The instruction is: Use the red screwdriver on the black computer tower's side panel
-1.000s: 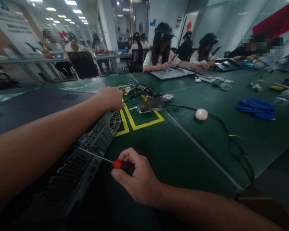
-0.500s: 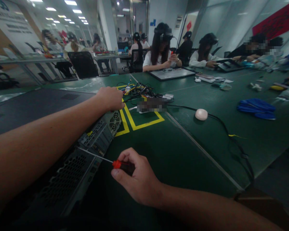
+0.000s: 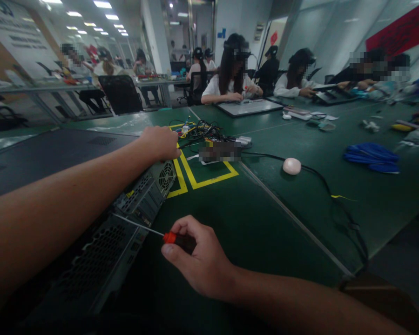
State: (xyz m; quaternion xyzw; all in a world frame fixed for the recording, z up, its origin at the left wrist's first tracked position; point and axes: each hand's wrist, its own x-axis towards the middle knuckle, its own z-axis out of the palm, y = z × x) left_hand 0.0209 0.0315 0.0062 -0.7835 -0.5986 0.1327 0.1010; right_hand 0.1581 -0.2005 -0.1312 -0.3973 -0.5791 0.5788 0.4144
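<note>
Red-handled screwdriver [image 3: 167,236] at the case [image 3: 101,251] rear, on the counter [image 3: 265,218].
Right hand [image 3: 199,260] fingers grip it; left hand [image 3: 160,142] clasps the far corner. The thin tip could slip and scratch.

No writing can be read anywhere. The large white wall board [image 3: 17,35] up at the far left, above the long green work table [image 3: 265,218], carries rows of dark print too blurred to make out, and the red banner [image 3: 398,30] at the far right shows no legible characters.
</note>
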